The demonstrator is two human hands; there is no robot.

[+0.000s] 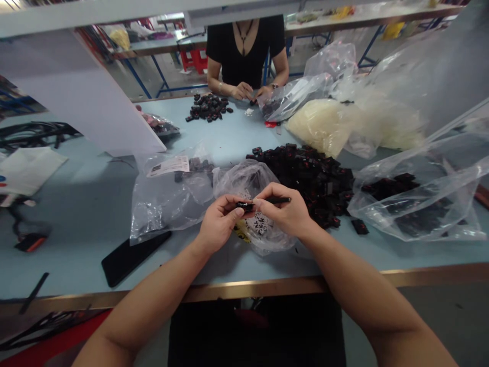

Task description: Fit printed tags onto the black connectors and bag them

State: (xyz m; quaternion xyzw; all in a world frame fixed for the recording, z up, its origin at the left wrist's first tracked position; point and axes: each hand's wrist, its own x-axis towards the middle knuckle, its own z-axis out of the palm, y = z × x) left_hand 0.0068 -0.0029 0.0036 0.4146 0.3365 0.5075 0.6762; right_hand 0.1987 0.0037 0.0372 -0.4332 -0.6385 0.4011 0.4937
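Observation:
Between the thumb and fingers of my left hand [218,224] is a small black plastic part [244,207]. My right hand [287,213] grips a thin black pen-like tool [283,200], its front end at the black part; the tip itself is hidden by my fingers. Below both hands lies an open clear plastic bag [275,239] with many tiny white-and-black pieces [261,224] in it. Just beyond my right hand spreads a large heap of black plastic parts [305,176], some showing red bits.
Bags of parts [171,199] [416,209] lie on both sides. A black phone-like slab [132,257] rests near the table edge [263,290]. Opposite, a person [244,61] handles parts beside a smaller black heap [208,108]. A white panel [95,97] stands left; a cream-filled bag [321,125] sits behind.

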